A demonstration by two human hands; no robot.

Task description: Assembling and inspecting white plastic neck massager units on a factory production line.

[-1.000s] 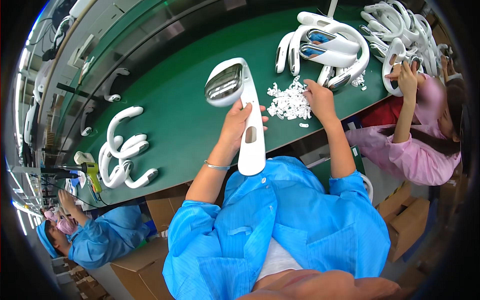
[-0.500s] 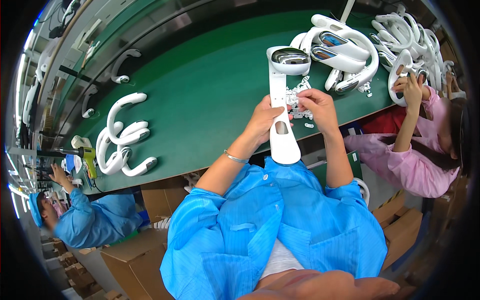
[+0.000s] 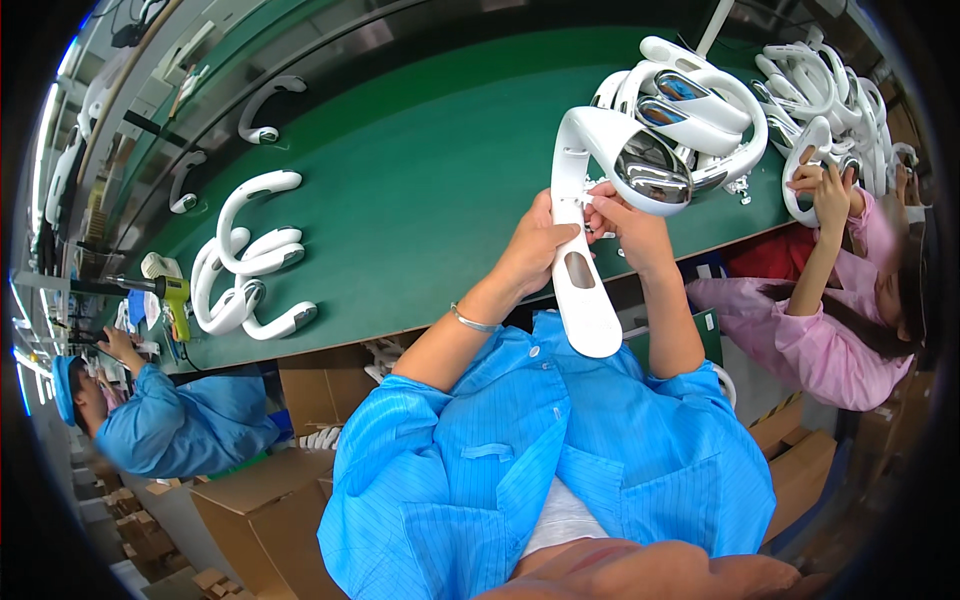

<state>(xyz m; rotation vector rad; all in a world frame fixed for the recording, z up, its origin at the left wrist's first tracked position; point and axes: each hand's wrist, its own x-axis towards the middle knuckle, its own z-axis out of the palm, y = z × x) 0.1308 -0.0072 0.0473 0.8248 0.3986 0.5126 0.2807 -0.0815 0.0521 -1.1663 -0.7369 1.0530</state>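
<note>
My left hand (image 3: 540, 245) is wrapped around the middle of a white curved neckband housing (image 3: 592, 310), its thumb pressed on the inner face. The housing stands tilted over the table's front edge. Its far part curls round to a shiny chrome end (image 3: 655, 170), and an oval opening shows in its near part. Against its right edge, my right hand (image 3: 632, 232) pinches a small white plastic piece (image 3: 582, 200), mostly covered by the fingers. More small white pieces (image 3: 610, 236) lie on the table behind that hand, largely hidden by the hand and housing.
A heap of white neckbands (image 3: 700, 110) lies on the green table (image 3: 420, 200) behind my right hand. A larger pile (image 3: 830, 85) is further right, by a person in pink (image 3: 800, 320). Several neckbands (image 3: 245, 270) and a green heat gun (image 3: 175, 300) lie left, near a person in blue (image 3: 190, 420).
The housing has turned, its chrome end swinging right and nearer to me. My right hand has left the small white pieces and come to the housing with one between its fingers.
</note>
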